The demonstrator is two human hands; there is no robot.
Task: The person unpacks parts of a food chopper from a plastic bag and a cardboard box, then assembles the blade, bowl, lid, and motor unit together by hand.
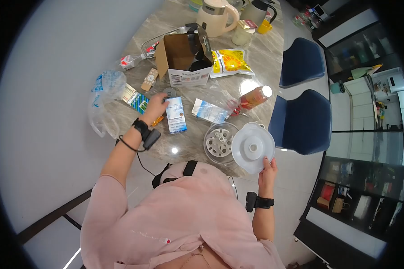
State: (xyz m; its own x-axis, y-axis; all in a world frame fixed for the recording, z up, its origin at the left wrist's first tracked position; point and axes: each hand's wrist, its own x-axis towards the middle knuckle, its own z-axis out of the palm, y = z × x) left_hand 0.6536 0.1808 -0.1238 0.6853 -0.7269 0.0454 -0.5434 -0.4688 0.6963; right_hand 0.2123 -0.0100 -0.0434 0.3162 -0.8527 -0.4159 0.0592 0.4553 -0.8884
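My right hand point(268, 170) pinches the rim of a white round plastic tray point(242, 154) with a raised ring at its centre, tilted over the table's near right edge. Just left of the tray stands a clear bowl point(206, 150) with a white perforated disc point(221, 141) in it. At the left, my left hand point(155, 106) has its fingers curled at a grey round disc point(169, 92); its grip is partly hidden. A blue and white box point(176, 115) lies right beside these fingers.
On the marble table point(191, 145) are an open cardboard box point(188, 77), a yellow packet point(231, 62), another blue and white box point(206, 110), a drink bottle point(255, 97), a plastic bag point(104, 101) and a kettle point(212, 19). Blue chairs point(302, 121) stand to the right.
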